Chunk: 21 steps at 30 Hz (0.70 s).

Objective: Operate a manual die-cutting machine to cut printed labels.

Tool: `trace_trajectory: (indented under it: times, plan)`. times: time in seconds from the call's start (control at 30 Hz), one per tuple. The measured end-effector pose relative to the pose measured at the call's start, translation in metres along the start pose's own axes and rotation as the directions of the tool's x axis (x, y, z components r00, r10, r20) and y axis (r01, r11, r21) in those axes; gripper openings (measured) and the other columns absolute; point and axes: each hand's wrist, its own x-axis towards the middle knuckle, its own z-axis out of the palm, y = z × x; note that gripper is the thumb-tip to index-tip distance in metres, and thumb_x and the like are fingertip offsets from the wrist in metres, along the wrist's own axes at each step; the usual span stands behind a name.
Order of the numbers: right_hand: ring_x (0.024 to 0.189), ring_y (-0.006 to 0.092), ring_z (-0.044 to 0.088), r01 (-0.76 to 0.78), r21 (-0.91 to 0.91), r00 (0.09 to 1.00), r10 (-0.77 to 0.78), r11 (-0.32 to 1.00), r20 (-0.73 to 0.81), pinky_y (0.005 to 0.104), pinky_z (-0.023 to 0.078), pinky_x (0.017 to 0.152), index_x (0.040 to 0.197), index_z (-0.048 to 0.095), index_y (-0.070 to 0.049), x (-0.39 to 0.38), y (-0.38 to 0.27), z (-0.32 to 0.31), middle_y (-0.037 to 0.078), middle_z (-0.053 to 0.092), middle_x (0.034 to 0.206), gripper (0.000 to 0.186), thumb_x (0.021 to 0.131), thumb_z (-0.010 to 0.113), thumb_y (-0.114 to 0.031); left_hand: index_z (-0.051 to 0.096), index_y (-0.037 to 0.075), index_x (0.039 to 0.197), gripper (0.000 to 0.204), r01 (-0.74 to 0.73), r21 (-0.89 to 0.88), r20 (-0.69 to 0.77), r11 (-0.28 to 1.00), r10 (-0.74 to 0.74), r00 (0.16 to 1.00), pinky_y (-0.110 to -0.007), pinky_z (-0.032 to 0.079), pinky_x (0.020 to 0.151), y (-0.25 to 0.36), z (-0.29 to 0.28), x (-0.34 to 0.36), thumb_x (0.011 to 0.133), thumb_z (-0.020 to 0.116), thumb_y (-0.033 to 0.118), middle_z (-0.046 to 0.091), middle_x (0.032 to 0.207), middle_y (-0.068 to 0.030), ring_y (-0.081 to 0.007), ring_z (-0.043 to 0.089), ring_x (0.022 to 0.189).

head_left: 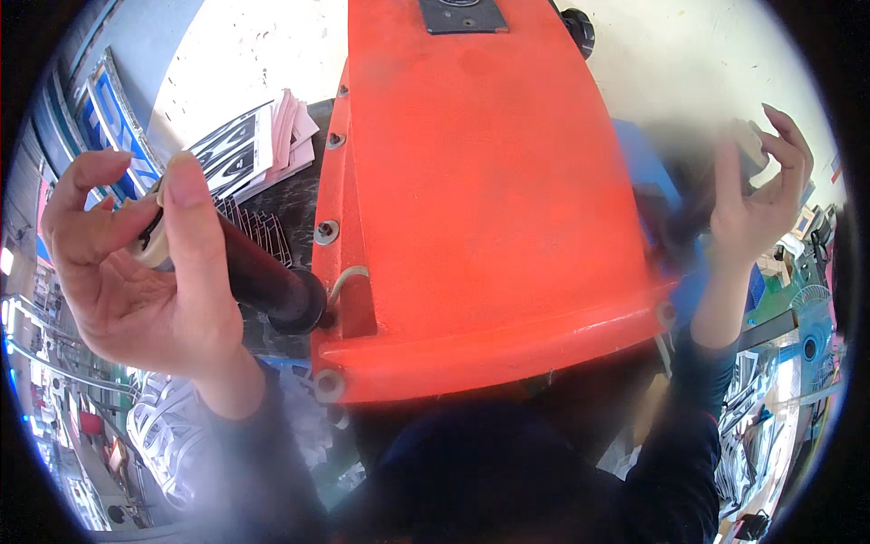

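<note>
A large red machine head (489,181) fills the middle, with a black cylindrical handle (263,263) jutting from its left side. My left hand (145,263) is curled round the beige end (152,247) of this handle, thumb on the near side and fingertips over the end. On the right, my right hand (761,195) has thumb and bent fingers round a dark, beige-ended handle (750,150). Blur hides much of that right-hand handle. Both forearms, in dark sleeves, reach up from the lower edge, one on each side of the red head.
Printed sheets and pink paper (290,136) lie in a stack behind the left handle, beside a row of thin metal strips (258,227). Blue-and-white frames (113,113) lean at the far left. White cut scraps (168,426) pile up below left. A blue fan (811,344) stands at the right.
</note>
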Motion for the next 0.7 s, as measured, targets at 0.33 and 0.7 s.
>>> trace_trajectory:
  times: [0.33, 0.7]
  plan:
    - [0.108, 0.0199, 0.056, -0.077, 0.195, 0.997, 0.074, 0.978, 0.022, 0.0319, 0.040, 0.097, 0.114, 0.057, 0.002, 0.000, 0.026, 0.017, 0.012, 0.060, 0.117, 0.039, 0.081, 0.072, -0.013, 0.023, 0.000, 0.145, 0.077, 0.507, -0.564, 0.121, 0.652, -0.542, 0.832, -0.040, 0.023, 0.112, -0.011, 0.005, -0.066, 0.095, 0.030, 0.059, 0.028, 0.148, -0.0243, -0.0311, 0.029, 0.138]
    - [0.101, 0.0225, 0.059, -0.060, -0.462, 0.996, 0.084, 0.885, 0.032, 0.0341, 0.044, 0.092, 0.111, 0.062, -0.006, -0.005, 0.131, -0.003, 0.009, 0.063, 0.107, 0.044, 0.080, 0.074, -0.033, 0.014, -0.005, 0.146, 0.120, 0.661, -0.180, 0.803, 0.729, -0.279, 0.526, -0.042, 0.017, 0.114, -0.011, -0.014, -0.095, 0.059, 0.088, 0.033, 0.022, 0.150, -0.0248, -0.0370, 0.015, 0.142]
